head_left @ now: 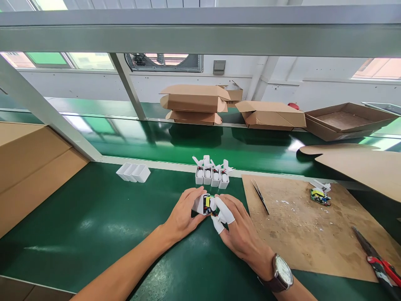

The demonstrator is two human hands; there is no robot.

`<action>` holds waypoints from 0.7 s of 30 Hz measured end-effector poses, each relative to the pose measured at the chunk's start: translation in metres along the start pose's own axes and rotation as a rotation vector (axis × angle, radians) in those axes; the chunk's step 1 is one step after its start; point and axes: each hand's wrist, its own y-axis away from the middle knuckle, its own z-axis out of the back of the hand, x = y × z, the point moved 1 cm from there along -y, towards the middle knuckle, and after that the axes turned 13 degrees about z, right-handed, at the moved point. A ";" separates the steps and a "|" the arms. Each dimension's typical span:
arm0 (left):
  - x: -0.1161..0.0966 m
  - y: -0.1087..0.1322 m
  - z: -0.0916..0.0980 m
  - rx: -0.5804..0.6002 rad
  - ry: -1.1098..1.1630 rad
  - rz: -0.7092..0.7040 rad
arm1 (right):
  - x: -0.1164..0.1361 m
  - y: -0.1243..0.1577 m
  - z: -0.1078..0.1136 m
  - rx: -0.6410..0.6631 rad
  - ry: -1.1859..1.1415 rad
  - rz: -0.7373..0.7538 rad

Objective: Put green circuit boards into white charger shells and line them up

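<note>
My left hand (184, 214) grips a small white plastic housing (198, 205) between thumb and fingers. A circuit board (207, 201) with a yellow part shows at the housing's open end. White finger covers are on the thumb and fingers of my right hand (241, 228), which is closed around the board's right side; its fingertips partly hide the board. Just beyond my hands stands a row of several white housings (212, 177) with parts inside and white pieces sticking up. Farther left sits a group of plain white housings (133, 172).
On a brown board (291, 234) at right lie tweezers (260, 196), another circuit board (320, 196) and red-handled scissors (374, 255). A cardboard box (37, 167) stands at left. Behind the green table (94, 234) runs a green conveyor belt (150, 144), with cardboard boxes (194, 100) beyond.
</note>
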 end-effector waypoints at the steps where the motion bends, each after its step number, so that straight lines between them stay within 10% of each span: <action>1: 0.000 0.000 0.000 0.003 -0.004 0.006 | -0.001 0.001 0.000 -0.003 0.000 0.000; 21: 0.002 0.007 -0.001 0.145 0.076 0.012 | -0.002 -0.003 -0.001 -0.044 -0.118 0.013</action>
